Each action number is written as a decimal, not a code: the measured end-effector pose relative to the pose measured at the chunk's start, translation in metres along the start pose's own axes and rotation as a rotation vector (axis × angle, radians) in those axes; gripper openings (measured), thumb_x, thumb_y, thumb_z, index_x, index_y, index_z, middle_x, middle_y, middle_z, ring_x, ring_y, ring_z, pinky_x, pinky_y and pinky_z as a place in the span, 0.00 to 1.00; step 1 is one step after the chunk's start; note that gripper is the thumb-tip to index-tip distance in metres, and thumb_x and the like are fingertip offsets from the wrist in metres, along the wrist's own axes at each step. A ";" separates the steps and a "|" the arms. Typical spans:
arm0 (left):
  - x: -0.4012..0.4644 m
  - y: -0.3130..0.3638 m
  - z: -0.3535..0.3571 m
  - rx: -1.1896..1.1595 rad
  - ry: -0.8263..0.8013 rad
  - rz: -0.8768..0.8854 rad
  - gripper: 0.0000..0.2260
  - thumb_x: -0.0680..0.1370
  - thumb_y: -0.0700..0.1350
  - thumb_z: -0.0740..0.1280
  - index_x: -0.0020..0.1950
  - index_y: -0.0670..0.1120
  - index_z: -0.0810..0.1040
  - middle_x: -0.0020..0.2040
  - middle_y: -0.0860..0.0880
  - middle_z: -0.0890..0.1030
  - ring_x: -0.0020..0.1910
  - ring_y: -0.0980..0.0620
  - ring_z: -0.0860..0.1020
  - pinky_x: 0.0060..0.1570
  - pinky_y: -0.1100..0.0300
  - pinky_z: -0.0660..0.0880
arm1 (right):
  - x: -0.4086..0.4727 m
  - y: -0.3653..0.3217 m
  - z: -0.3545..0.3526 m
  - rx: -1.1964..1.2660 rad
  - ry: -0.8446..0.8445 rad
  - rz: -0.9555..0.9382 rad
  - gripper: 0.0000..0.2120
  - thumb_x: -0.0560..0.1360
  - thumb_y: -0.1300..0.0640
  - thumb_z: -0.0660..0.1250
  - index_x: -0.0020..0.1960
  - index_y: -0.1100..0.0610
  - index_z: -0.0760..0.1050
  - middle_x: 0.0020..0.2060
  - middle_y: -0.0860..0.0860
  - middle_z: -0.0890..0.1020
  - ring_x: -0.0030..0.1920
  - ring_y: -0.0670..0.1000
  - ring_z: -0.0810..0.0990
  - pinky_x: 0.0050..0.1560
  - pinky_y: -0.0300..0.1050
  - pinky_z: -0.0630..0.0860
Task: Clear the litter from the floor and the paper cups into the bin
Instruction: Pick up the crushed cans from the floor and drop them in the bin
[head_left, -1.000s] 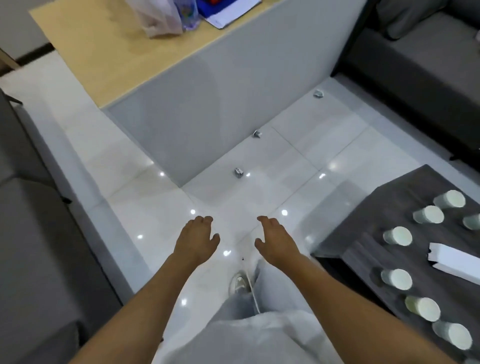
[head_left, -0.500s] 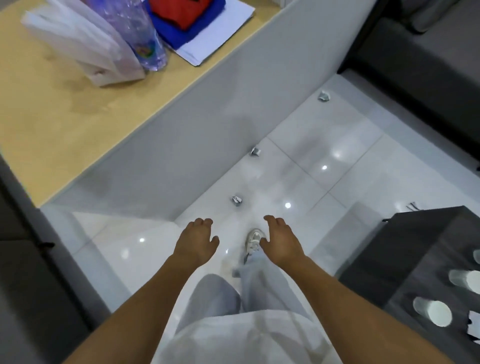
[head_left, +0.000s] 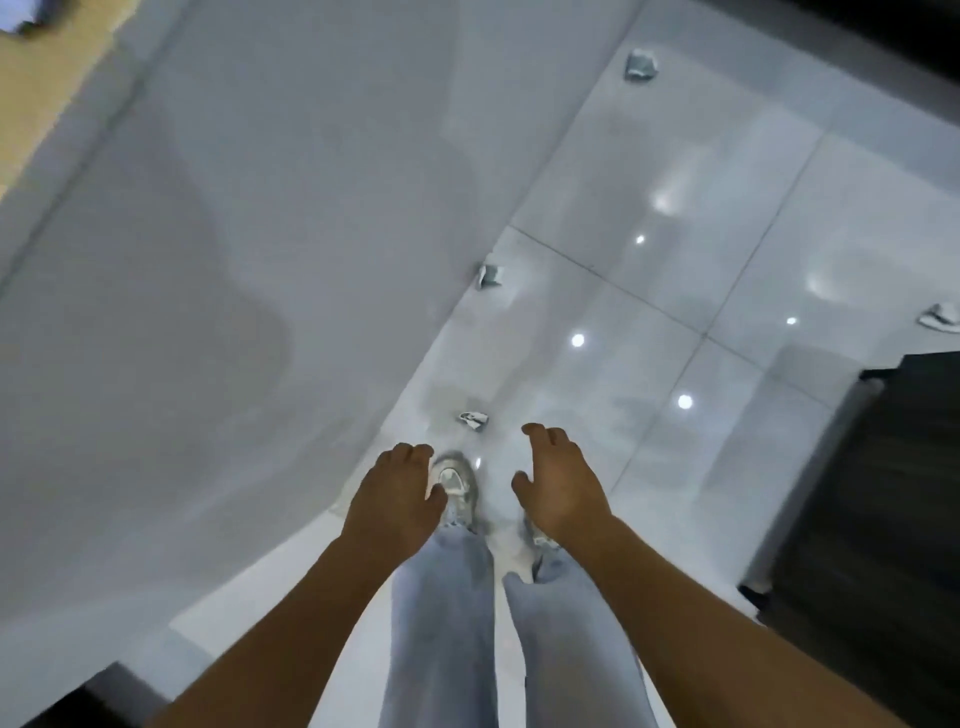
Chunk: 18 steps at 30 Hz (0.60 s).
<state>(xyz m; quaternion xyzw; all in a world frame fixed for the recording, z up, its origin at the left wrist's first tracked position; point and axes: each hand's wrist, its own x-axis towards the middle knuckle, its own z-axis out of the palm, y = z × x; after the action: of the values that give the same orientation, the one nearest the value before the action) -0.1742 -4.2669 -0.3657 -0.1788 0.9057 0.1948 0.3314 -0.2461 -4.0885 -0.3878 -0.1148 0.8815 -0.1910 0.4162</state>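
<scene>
Several crumpled paper scraps lie on the glossy white tile floor. The nearest scrap (head_left: 473, 419) sits just beyond my fingertips, close to the grey wall. A second scrap (head_left: 490, 275) lies farther along the wall, a third (head_left: 641, 66) near the top, and a flat one (head_left: 940, 316) at the right edge. My left hand (head_left: 396, 499) and my right hand (head_left: 560, 488) hang over my shoes, palms down, fingers relaxed, holding nothing. No paper cups and no bin are in view.
A grey partition wall (head_left: 234, 260) fills the left, topped by a wooden counter (head_left: 47, 88). The corner of a dark wooden table (head_left: 883, 519) stands at the right. My legs and shoes (head_left: 457, 483) are directly below.
I have walked forward and tilted my view down; the nearest scrap is now just ahead of my hands. The table with cups has slid out of view. Both hands stay empty.
</scene>
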 end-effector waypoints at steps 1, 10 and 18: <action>0.019 -0.009 0.016 0.014 -0.017 0.010 0.19 0.79 0.50 0.60 0.69 0.45 0.67 0.64 0.47 0.72 0.63 0.48 0.69 0.59 0.59 0.67 | 0.020 0.008 0.016 -0.004 -0.002 0.007 0.26 0.78 0.56 0.60 0.74 0.55 0.59 0.65 0.55 0.69 0.63 0.55 0.70 0.60 0.49 0.72; 0.160 -0.085 0.144 0.074 -0.090 0.029 0.21 0.80 0.52 0.59 0.71 0.48 0.64 0.67 0.49 0.70 0.65 0.50 0.68 0.58 0.59 0.68 | 0.180 0.077 0.158 -0.004 -0.048 0.030 0.24 0.76 0.58 0.61 0.72 0.57 0.62 0.63 0.56 0.70 0.60 0.57 0.71 0.56 0.51 0.74; 0.253 -0.122 0.223 0.035 -0.033 0.064 0.21 0.80 0.52 0.59 0.72 0.48 0.63 0.69 0.50 0.69 0.67 0.53 0.68 0.61 0.62 0.67 | 0.289 0.108 0.252 0.027 -0.003 -0.028 0.26 0.76 0.56 0.64 0.72 0.56 0.62 0.65 0.55 0.70 0.61 0.55 0.70 0.57 0.47 0.75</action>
<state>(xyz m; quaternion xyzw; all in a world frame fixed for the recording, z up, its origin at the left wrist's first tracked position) -0.1819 -4.3164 -0.7214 -0.1405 0.9087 0.1923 0.3428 -0.2363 -4.1563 -0.7798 -0.1218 0.8766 -0.2084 0.4162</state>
